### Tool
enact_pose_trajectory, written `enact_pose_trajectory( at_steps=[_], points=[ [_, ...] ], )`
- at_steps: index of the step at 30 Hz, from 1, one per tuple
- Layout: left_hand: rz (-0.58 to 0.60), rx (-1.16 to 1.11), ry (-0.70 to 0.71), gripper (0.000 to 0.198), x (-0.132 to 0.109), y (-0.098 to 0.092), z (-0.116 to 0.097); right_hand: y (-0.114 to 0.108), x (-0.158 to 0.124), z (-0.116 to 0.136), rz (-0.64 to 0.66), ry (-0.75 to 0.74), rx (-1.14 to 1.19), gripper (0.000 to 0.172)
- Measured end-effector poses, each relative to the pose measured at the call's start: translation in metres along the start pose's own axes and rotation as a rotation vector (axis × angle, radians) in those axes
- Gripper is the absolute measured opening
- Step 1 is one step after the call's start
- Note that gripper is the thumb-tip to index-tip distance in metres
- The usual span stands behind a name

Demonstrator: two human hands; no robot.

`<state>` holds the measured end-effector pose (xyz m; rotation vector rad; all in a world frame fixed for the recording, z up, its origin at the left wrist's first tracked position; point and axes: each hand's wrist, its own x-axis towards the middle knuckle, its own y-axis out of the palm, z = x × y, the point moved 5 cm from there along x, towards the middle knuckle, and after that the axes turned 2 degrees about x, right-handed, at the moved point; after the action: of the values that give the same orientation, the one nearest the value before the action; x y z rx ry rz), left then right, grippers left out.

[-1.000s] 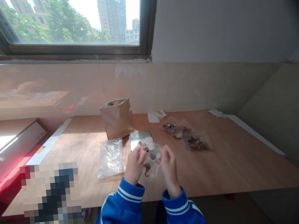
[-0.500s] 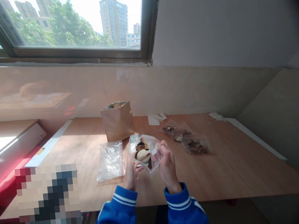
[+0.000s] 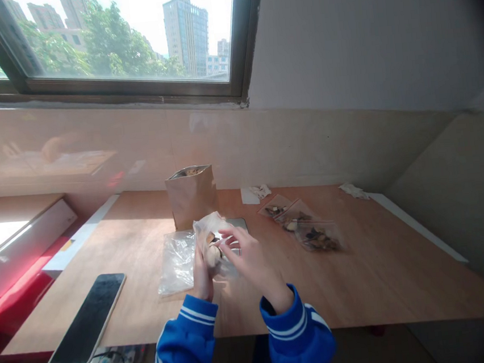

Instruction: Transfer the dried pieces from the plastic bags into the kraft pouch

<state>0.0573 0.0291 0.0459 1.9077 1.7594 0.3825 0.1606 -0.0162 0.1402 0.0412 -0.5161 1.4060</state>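
A clear zip bag (image 3: pixel 204 228) of dried pale and dark slices (image 3: pixel 213 255), which look like mushroom, is tilted up above the table. My left hand (image 3: pixel 201 274) grips its left side and supports it from below. Over the bag's right side reaches my right hand (image 3: pixel 251 257), its fingers bent and apart, with the fingertips close to or touching the plastic. Beneath and behind the bag shows part of a flat grey object (image 3: pixel 241 223), mostly hidden. Just left lies a clear empty plastic bag (image 3: pixel 175 265), partly covered by my left hand.
An open brown paper pouch (image 3: pixel 192 196) stands behind the bag. Several filled zip bags (image 3: pixel 318 238) lie to the right. A phone (image 3: pixel 88 319) overhangs the front left table edge, with a cable nearby. A white paper piece (image 3: pixel 249 195) lies near the wall.
My right hand has let go of the bag's right edge and moved left over the bag. The bag has tipped and shifted left with my left hand.
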Motion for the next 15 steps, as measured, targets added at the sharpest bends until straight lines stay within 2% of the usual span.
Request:
enact_pose_trajectory(
  at_steps=[4,8,12,15],
  points=[
    [-0.099,0.257,0.167,0.039,0.002,-0.015,-0.010,0.022,0.023,-0.017,0.106,0.008,0.029,0.021],
    [-0.136,0.519,0.160,0.041,0.008,-0.032,-0.008,0.041,0.030,-0.037,0.216,0.048,0.089,0.022],
    [-0.177,0.465,0.170,0.040,0.012,-0.045,-0.012,0.045,0.026,-0.050,0.230,0.128,0.142,0.019],
    [-0.238,0.314,0.066,0.039,0.018,-0.054,-0.015,0.048,0.024,-0.051,0.209,0.101,0.214,0.023]
  ],
)
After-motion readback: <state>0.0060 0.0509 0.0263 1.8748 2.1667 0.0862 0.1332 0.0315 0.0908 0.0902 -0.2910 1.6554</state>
